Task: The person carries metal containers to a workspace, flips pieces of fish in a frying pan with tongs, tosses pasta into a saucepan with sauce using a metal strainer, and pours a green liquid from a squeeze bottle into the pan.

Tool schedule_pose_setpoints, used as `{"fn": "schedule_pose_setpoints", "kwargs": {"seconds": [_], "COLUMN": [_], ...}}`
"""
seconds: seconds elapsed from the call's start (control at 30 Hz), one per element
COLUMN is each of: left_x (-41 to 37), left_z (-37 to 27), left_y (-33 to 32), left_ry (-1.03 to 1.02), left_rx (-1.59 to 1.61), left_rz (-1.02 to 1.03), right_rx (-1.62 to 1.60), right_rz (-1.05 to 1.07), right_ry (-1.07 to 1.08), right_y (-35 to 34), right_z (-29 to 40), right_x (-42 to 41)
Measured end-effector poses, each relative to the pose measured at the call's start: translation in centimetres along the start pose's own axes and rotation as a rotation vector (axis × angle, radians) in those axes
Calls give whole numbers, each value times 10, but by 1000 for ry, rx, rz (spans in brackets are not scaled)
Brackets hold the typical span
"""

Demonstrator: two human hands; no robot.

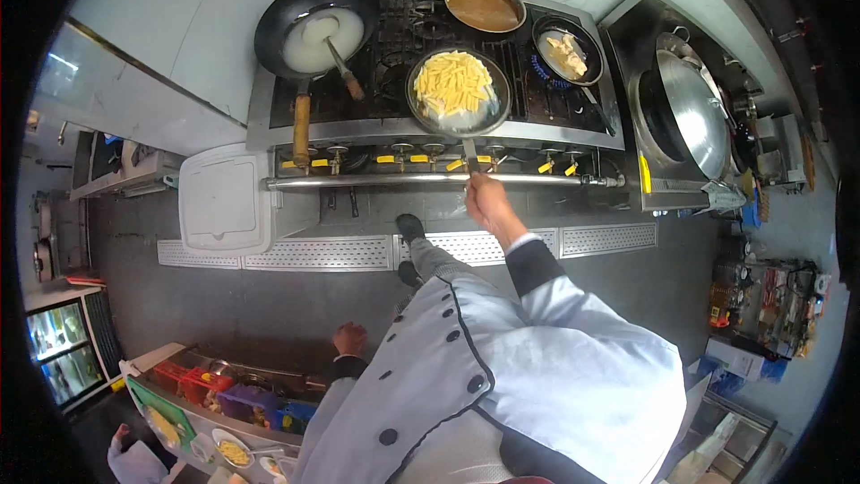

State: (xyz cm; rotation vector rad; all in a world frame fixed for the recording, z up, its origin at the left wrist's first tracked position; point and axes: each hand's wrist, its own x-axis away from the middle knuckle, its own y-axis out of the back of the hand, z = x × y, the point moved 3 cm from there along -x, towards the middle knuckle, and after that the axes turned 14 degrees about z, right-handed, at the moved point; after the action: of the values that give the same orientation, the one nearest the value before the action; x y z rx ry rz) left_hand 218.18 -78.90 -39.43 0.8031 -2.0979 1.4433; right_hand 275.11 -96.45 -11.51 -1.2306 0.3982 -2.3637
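Note:
My right hand [488, 203] is closed around the handle of a frying pan [505, 107], which holds penne pasta [453, 81] over the front of the gas range. My left hand [350, 338] hangs low beside my body, near the prep counter, with nothing visible in it; its fingers look loosely curled. Behind the pasta pan is a saucepan of brown sauce [485, 5]. To its right, a small frying pan [592, 37] with pale pieces of food [568, 56] sits over a blue flame.
A black wok [272, 27] with cloudy liquid and a ladle [344, 68] stands at the range's left. A metal rail [403, 181] runs along the range front. A white lidded bin [225, 202] is at left, a large wok lid [692, 114] at right. Another person [138, 460] is at lower left.

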Motion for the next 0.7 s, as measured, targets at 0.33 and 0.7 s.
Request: {"fn": "schedule_pose_setpoints", "kwargs": {"seconds": [0.33, 0.7], "left_x": [31, 50], "left_z": [32, 80], "left_y": [-70, -103], "left_ry": [44, 43], "left_rx": [-112, -213], "left_rz": [-309, -412], "right_rx": [-109, 106], "right_rz": [251, 228], "right_ry": [86, 85], "right_y": [-14, 17], "right_z": [84, 62], "right_x": [-42, -16]}}
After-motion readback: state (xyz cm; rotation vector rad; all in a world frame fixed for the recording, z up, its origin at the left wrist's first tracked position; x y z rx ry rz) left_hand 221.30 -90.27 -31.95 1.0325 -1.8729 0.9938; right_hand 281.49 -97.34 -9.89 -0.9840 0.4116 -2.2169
